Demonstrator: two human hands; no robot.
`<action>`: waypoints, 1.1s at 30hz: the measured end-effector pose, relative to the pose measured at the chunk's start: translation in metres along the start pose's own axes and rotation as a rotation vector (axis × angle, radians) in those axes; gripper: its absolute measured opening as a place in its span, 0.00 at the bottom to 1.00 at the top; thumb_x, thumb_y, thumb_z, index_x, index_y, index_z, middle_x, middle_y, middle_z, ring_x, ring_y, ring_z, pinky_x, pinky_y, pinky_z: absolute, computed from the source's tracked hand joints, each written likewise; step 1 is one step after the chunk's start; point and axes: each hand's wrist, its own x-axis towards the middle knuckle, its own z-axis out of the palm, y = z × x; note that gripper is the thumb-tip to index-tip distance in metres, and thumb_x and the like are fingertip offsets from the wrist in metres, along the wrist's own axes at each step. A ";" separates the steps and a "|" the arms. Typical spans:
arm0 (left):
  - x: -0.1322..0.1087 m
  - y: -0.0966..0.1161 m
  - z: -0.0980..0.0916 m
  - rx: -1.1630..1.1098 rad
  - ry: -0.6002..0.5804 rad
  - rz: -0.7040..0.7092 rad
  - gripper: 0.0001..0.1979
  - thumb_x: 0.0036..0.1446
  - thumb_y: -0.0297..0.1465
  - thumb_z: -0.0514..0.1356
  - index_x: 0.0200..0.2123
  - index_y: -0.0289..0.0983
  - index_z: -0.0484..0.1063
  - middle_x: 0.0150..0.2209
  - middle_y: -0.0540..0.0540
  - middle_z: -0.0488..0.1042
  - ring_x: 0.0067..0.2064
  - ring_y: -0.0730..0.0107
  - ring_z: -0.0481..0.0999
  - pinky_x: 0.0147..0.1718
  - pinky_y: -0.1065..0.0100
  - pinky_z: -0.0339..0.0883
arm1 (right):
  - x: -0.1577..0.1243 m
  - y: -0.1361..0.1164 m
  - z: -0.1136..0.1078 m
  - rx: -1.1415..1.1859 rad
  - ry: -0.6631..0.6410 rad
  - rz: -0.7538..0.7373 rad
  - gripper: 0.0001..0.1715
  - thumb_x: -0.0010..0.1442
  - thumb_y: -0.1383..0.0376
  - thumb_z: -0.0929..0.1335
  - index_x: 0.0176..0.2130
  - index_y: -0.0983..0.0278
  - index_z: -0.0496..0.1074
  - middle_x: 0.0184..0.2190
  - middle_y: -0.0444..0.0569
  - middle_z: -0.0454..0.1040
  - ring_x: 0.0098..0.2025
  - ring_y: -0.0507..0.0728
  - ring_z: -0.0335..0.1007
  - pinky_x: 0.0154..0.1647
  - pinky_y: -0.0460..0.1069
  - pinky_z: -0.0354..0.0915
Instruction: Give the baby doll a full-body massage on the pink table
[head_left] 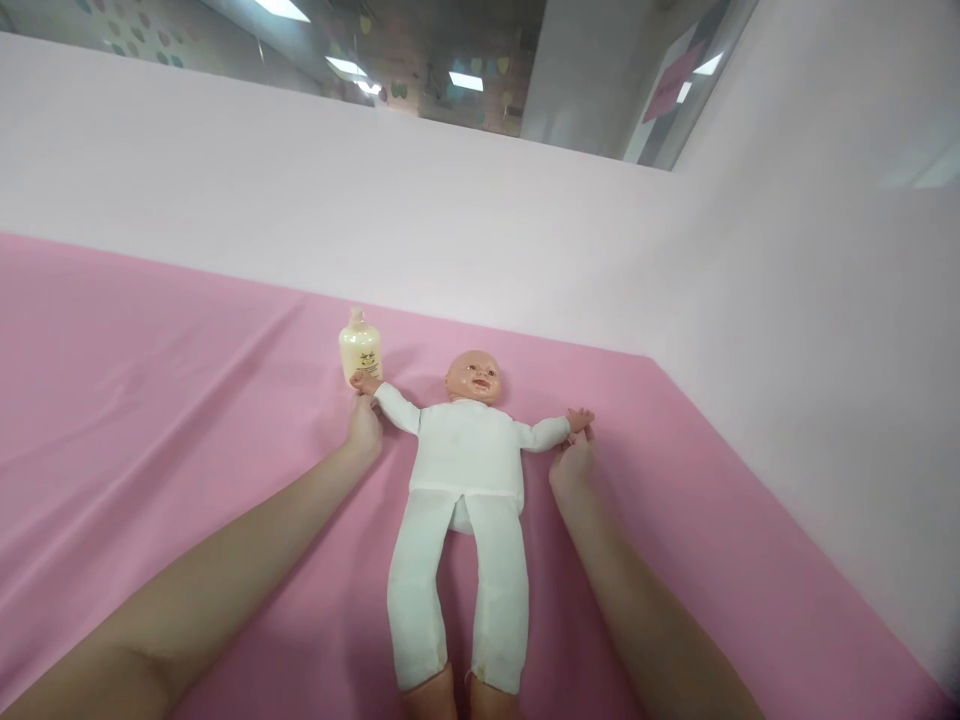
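A baby doll (469, 450) in a white cloth suit lies on its back on the pink sheet (187, 370), arms stretched out to both sides and head toward the wall. My left hand (365, 430) is closed around the doll's hand at the left, its fingers partly hidden. At the right, my right hand (572, 462) grips the doll's other hand, with fingertips showing beside the small wrist. Just behind the doll's left-side hand stands an upright bottle (361, 350) of pale yellow liquid with a dark label print.
A white wall (337, 210) runs along the back of the pink surface, and another wall (810, 350) closes off the right side. Above the back wall is a glass window (420, 60) with ceiling lights reflected in it. Creases run across the sheet at the left.
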 end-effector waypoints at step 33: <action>-0.055 0.020 0.012 0.864 -0.828 0.736 0.24 0.69 0.34 0.49 0.66 0.43 0.62 0.62 0.40 0.69 0.64 0.54 0.65 0.66 0.49 0.56 | -0.045 -0.011 0.016 -0.623 -0.745 -0.575 0.27 0.62 0.68 0.63 0.59 0.54 0.71 0.58 0.47 0.73 0.62 0.59 0.66 0.69 0.62 0.56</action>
